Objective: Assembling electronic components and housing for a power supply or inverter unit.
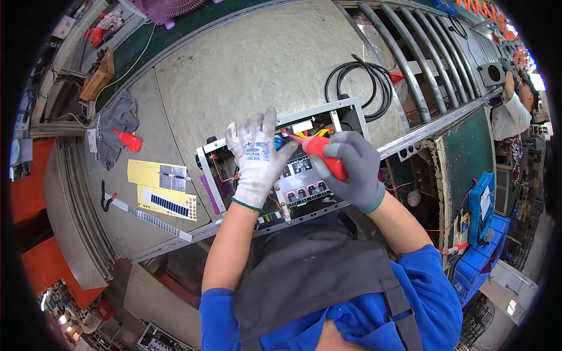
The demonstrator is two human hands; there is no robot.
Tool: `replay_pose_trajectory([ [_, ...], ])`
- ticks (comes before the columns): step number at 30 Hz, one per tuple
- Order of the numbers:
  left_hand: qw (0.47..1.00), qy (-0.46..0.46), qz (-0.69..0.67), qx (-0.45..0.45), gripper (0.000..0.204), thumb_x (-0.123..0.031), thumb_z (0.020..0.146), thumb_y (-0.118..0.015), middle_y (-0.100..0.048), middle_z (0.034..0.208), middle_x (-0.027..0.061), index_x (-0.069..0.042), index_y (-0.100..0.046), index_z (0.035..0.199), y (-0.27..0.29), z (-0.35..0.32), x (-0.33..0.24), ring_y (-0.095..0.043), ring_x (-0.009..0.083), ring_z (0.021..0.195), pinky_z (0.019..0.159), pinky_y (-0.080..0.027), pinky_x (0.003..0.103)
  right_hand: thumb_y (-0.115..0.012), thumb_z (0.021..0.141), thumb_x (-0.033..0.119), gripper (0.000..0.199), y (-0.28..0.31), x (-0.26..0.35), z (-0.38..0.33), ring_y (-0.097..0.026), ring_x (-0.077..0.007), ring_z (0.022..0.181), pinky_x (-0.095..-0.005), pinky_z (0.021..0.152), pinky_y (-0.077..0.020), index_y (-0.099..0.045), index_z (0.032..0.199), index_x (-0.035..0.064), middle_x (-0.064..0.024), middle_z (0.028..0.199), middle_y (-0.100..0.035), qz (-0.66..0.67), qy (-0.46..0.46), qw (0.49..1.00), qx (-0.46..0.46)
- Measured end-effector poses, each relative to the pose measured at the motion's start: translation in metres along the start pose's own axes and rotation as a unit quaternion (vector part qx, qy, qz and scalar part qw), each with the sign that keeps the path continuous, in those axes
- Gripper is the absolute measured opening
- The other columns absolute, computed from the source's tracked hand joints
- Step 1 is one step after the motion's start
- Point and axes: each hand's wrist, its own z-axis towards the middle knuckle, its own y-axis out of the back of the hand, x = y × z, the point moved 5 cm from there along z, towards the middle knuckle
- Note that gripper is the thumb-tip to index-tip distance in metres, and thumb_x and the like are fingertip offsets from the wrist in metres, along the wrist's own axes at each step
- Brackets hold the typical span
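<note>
An open metal chassis (345,106) full of wiring and circuit parts lies in front of me on the bench. My right hand (357,172), in a grey-coated glove, is closed around a red squeeze bottle (319,153) with a tapered nozzle. The nozzle points left into the chassis, ending close to my left thumb. My left hand (256,155), gloved too, lies over the chassis's left part with fingers stretched out. A blue part (279,143) shows beside its thumb. Yellow wires (319,133) run behind the bottle; the palm hides what is below it.
Left on the bench are another red bottle (129,141), a grey cloth (120,120), yellow label sheets (144,172) and a label strip (153,219). A coiled black cable (332,88) lies behind the chassis. Metal rollers (404,58) and a person (514,114) are at the right.
</note>
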Motion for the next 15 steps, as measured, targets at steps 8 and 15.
replay_pose_trajectory([
  [8, 0.997, 0.049, 0.05, 0.022, 0.061, -0.042, 0.073, -0.08, -0.066, 0.116, 0.0101, -0.013, -0.065, 0.125, -0.007, 0.005, 0.001, -0.056, 0.0279, 0.118, 0.111, -0.027, 0.049, -0.074, 0.077, -0.001, 0.024, 0.034, -0.039, -0.019, -0.058, -0.0236, 0.084, -0.0343, 0.077, -0.0499, -0.057, 0.094, 0.003, -0.0101, 0.091, -0.058, 0.082, -0.14, 0.98, -0.114],
  [15, 0.999, 0.041, 0.03, 0.014, 0.061, -0.039, 0.072, -0.082, -0.067, 0.11, 0.0095, -0.015, -0.065, 0.125, -0.006, 0.005, 0.001, -0.057, 0.0283, 0.114, 0.11, -0.028, 0.047, -0.077, 0.077, 0.002, 0.025, 0.028, -0.039, -0.023, -0.06, -0.0248, 0.085, -0.0346, 0.074, -0.0512, -0.059, 0.095, 0.0043, -0.0101, 0.091, -0.06, 0.065, -0.107, 0.989, -0.081],
])
